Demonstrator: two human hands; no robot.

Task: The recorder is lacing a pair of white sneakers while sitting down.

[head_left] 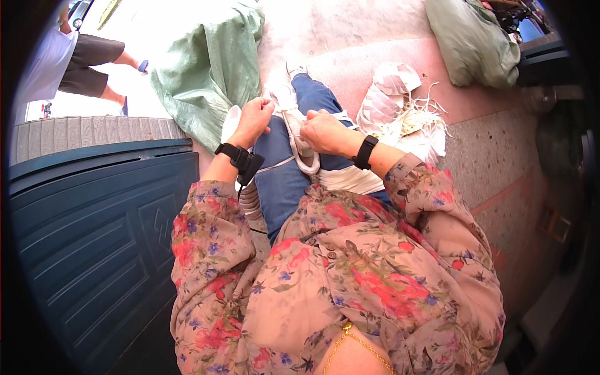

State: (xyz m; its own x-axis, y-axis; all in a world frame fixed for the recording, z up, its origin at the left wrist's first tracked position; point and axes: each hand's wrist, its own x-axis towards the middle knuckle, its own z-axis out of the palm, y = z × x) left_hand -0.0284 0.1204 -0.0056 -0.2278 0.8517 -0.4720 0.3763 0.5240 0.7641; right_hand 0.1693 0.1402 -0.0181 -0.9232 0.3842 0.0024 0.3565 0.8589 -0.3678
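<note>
A white, shoe-upper-like piece point(301, 140) with a curved, thick edge lies over my jeans-covered legs, between my two hands. My right hand point(325, 130) is closed at its right side, the fingers curled on the white piece. My left hand point(253, 119) is closed in a pinch beside its far end, near bright white material point(284, 97); what sits between those fingers is too washed out to make out. A thin pale band point(277, 165) crosses my left thigh. Under my right forearm rests a stack of cream layered pieces point(351, 180).
A pile of white pieces and loose strips point(409, 122) lies on the floor to the right. Green sacks stand ahead left point(209, 75) and at far right point(472, 44). A dark blue panelled door point(106, 231) flanks my left. Another person's legs point(94, 62) show at upper left.
</note>
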